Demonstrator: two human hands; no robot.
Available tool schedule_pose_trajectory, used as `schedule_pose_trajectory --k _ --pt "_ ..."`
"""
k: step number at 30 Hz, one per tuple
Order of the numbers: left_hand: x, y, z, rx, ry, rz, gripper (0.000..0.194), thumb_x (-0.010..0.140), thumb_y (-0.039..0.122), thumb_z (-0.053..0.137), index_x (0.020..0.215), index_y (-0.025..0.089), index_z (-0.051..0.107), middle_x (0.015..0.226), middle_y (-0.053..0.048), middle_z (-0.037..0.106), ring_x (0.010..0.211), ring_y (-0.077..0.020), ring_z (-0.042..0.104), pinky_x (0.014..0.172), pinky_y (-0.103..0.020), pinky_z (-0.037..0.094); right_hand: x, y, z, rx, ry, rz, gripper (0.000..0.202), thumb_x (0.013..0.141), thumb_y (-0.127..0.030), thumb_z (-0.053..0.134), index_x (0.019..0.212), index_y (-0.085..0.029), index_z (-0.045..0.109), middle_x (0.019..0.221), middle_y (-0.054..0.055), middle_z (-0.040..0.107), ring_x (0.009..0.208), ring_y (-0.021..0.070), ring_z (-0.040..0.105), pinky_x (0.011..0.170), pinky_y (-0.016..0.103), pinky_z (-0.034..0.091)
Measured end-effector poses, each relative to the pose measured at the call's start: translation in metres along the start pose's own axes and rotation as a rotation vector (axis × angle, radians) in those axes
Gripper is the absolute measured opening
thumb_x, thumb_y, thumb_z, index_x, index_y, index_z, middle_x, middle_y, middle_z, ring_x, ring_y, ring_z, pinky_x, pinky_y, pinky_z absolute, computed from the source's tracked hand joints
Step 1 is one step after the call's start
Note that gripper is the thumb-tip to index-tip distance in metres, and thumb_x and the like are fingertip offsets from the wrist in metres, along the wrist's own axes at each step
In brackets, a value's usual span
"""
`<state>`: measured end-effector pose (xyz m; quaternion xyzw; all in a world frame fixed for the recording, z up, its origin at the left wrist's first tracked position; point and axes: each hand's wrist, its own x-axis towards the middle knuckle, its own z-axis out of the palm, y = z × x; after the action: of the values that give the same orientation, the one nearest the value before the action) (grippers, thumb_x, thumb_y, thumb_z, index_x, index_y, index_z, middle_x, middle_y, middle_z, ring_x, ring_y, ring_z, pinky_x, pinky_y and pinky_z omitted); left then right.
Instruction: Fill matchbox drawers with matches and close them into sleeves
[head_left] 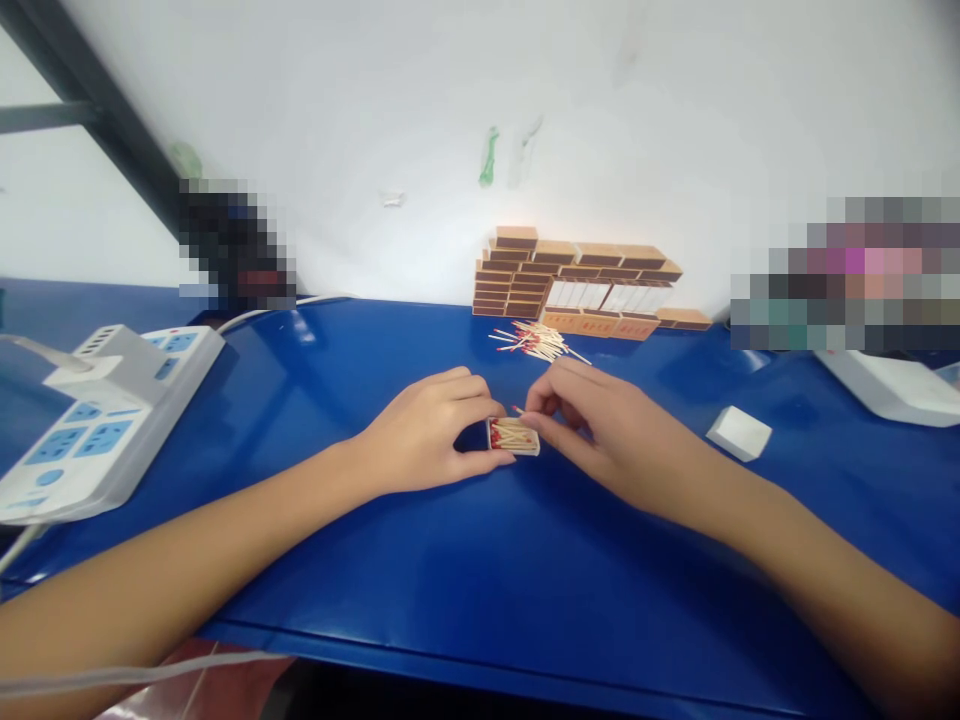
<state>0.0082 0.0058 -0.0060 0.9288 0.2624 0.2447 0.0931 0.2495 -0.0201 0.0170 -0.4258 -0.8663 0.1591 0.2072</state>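
Note:
On the blue table lies a small white matchbox tray filled with red-tipped matches. My left hand grips the tray from its left side, thumb along the near edge and fingers along the far one. Just over the tray's right end is my right hand, thumb and forefinger pinched on a match whose red head points left. Behind the tray sits a loose pile of matches, apart from both hands.
Stacked matchboxes stand against the white wall behind the match pile. A white power strip with a plugged-in adapter and cables occupies the left. To the right are a small white block and a larger white device. The table's front edge runs along the bottom.

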Motion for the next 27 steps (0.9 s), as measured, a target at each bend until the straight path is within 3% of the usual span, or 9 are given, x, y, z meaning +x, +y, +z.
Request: schedule_pose_trajectory --k 2,7,12,17,22,27 --pt "0.0 0.0 -0.001 -0.001 -0.006 -0.001 0.033 0.097 0.047 0.069 0.103 0.015 0.073 0.095 -0.007 0.07 0.088 -0.0204 0.062 0.081 -0.035 0.052 0.001 -0.003 0.002 -0.007 0.019 -0.008 0.011 0.104 -0.03 0.056 0.098 -0.022 0.061 0.097 0.004 0.065 0.083 0.0175 0.061 0.071 0.03 0.046" --pt "0.001 0.002 0.0 -0.005 -0.016 -0.008 0.029 0.096 0.042 0.07 0.108 0.016 0.07 0.098 -0.007 0.07 0.092 -0.0212 0.063 0.084 -0.036 0.053 0.0 -0.005 0.009 0.001 -0.076 -0.022 0.014 0.103 -0.028 0.057 0.093 -0.022 0.063 0.096 0.004 0.065 0.08 0.0172 0.062 0.072 0.031 0.047" --pt "0.0 0.004 0.0 0.004 0.002 0.013 0.035 0.095 0.044 0.071 0.115 0.016 0.067 0.098 -0.007 0.071 0.091 -0.022 0.063 0.082 -0.036 0.053 0.003 0.001 0.01 0.022 0.006 0.015 0.012 0.102 -0.031 0.06 0.095 -0.023 0.065 0.088 0.003 0.065 0.076 0.0167 0.059 0.067 0.03 0.044" --pt "-0.001 0.005 -0.001 0.001 0.018 -0.012 0.043 0.092 0.041 0.075 0.124 0.016 0.061 0.1 -0.005 0.071 0.092 -0.0216 0.065 0.083 -0.036 0.054 0.006 -0.002 0.014 0.065 -0.046 0.04 0.013 0.098 -0.03 0.066 0.089 -0.021 0.067 0.088 0.003 0.066 0.078 0.0161 0.061 0.07 0.029 0.044" --pt "-0.001 0.007 0.0 -0.018 0.026 -0.04 0.054 0.09 0.042 0.077 0.133 0.018 0.055 0.103 -0.005 0.071 0.095 -0.0223 0.067 0.086 -0.037 0.056 0.005 -0.003 0.018 0.124 -0.061 0.052 0.014 0.1 -0.028 0.062 0.089 -0.021 0.065 0.084 0.002 0.063 0.075 0.0162 0.058 0.067 0.029 0.043" --pt "-0.002 0.006 -0.001 -0.024 0.024 -0.052 0.061 0.091 0.042 0.076 0.141 0.018 0.051 0.101 -0.003 0.071 0.095 -0.0221 0.066 0.087 -0.038 0.055 0.005 -0.002 0.015 0.167 0.003 0.053 0.009 0.102 -0.026 0.057 0.094 -0.022 0.061 0.09 0.002 0.064 0.074 0.0153 0.056 0.068 0.029 0.044"
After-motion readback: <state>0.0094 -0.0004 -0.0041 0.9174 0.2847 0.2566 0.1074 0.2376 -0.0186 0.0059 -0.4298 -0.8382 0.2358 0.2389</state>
